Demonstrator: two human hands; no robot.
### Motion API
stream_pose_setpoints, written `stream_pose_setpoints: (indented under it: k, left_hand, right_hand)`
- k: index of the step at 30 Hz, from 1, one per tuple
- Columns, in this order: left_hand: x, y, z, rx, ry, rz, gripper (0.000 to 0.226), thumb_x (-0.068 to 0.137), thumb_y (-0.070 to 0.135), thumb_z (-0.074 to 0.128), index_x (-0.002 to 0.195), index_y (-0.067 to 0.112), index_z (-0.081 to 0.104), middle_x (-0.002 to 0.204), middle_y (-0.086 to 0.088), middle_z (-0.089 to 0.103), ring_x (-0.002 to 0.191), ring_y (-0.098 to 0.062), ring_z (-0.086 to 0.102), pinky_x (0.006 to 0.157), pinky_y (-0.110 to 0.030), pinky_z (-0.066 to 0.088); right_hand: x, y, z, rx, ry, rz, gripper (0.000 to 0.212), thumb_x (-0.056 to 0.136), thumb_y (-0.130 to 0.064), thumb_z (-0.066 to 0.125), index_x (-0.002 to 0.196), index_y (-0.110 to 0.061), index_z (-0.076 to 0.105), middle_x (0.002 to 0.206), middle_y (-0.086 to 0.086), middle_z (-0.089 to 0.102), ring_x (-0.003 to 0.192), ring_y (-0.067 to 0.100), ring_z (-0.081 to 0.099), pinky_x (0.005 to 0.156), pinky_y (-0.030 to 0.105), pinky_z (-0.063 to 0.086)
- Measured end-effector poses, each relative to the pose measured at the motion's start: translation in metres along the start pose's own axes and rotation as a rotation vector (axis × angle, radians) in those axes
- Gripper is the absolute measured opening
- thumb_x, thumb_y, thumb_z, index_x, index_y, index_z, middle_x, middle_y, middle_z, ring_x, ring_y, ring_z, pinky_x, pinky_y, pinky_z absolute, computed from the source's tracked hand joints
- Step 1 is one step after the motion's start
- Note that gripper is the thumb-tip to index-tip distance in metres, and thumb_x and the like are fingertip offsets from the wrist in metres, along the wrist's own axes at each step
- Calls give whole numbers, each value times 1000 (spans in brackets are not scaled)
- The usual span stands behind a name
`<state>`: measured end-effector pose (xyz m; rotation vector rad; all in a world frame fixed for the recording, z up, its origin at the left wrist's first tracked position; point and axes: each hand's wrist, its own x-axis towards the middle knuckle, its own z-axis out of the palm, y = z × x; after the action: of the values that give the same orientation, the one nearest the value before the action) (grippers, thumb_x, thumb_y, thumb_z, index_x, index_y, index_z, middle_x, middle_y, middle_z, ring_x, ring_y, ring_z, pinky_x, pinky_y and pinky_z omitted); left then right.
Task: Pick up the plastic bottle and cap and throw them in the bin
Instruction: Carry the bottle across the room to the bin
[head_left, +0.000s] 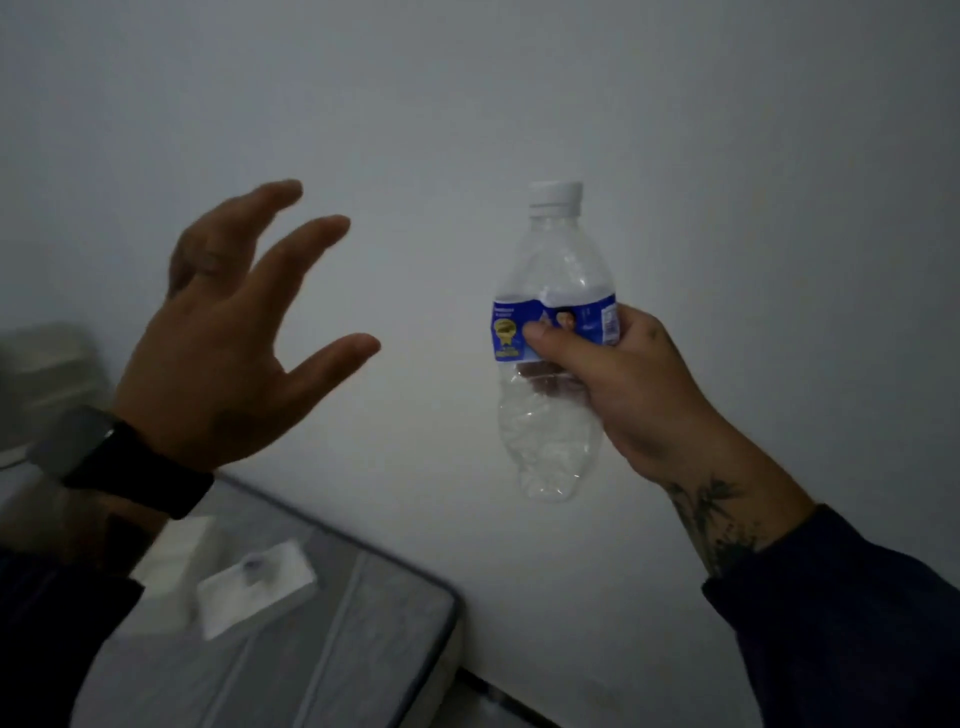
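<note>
The right hand (613, 374) is closed around the middle of the plastic bottle (553, 343), thumb pressed across the front of the blue label (550, 325) and the fingers wrapped behind, dimly visible through the clear wall. The bottle is held up in the air against the pale wall (727, 156), upright, its long axis near vertical. The white cap (555, 193) sits on the neck at the top, pointing up, and the crumpled base hangs below the grip. The bottle looks empty and dented, so it should be light and springy under pressure.

To the left of the bottle, well apart from it, the left hand (234, 332) is raised with fingers spread and holds nothing; a dark watch (130, 467) sits on its wrist. Below the bottle and to the left lies the corner of a grey mattress (363, 649) with a white paper (254, 587) on it.

No bin is in view, so which way the throw must go cannot be told; the right hand alone carries both things.
</note>
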<state>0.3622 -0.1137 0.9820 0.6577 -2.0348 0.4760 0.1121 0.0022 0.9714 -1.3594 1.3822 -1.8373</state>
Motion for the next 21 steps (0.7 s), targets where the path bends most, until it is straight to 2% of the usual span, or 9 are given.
stream_pose_setpoints:
  k: [4, 8, 10, 14, 18, 21]
  left_hand:
    - [-62, -35, -97, 270, -41, -188, 77, 83, 65, 47, 144, 19, 38, 154, -17, 32, 140, -38, 28, 115, -31, 15]
    - [-136, -41, -203, 522, -100, -390, 79, 84, 67, 44, 146, 20, 36, 156, -15, 30, 143, -36, 25, 116, -15, 3]
    - [-176, -31, -261, 649, -123, -491, 79, 84, 66, 45, 146, 19, 36, 155, -15, 31, 144, -35, 25, 117, -17, 2]
    - [-244, 1, -373, 883, -190, -648, 78, 84, 64, 47, 145, 17, 37, 153, -17, 34, 144, -37, 27, 119, -26, 8]
    - [-301, 44, -474, 1050, -170, -821, 79, 81, 64, 48, 146, 20, 36, 156, -12, 31, 145, -35, 24, 117, -18, 3]
    - [-341, 69, -546, 1160, -142, -908, 80, 79, 65, 47, 146, 22, 35, 157, -9, 29, 146, -31, 21, 115, -31, 13]
  right_hand:
    - [-2, 0, 104, 115, -328, -15, 14, 86, -14, 73, 100, -11, 75, 88, 9, 79, 79, 23, 76, 75, 35, 61]
    - [-41, -10, 210, 240, -644, -24, 13, 86, -15, 72, 99, -14, 75, 92, 11, 80, 80, 22, 76, 77, 38, 63]
    - [-73, -19, 263, 327, -780, -11, 14, 86, -15, 72, 99, -15, 75, 93, 13, 79, 79, 23, 76, 77, 40, 62]
    - [-153, -50, 354, 459, -1006, 32, 14, 85, -16, 73, 100, -15, 74, 93, 13, 79, 79, 22, 76, 72, 34, 60]
    - [-240, -94, 423, 545, -1174, 72, 22, 83, -17, 75, 104, -11, 73, 89, 9, 80, 75, 20, 76, 71, 34, 60]
    - [-302, -129, 468, 601, -1260, 91, 15, 81, -17, 77, 96, -15, 74, 86, 8, 80, 75, 22, 76, 73, 38, 60]
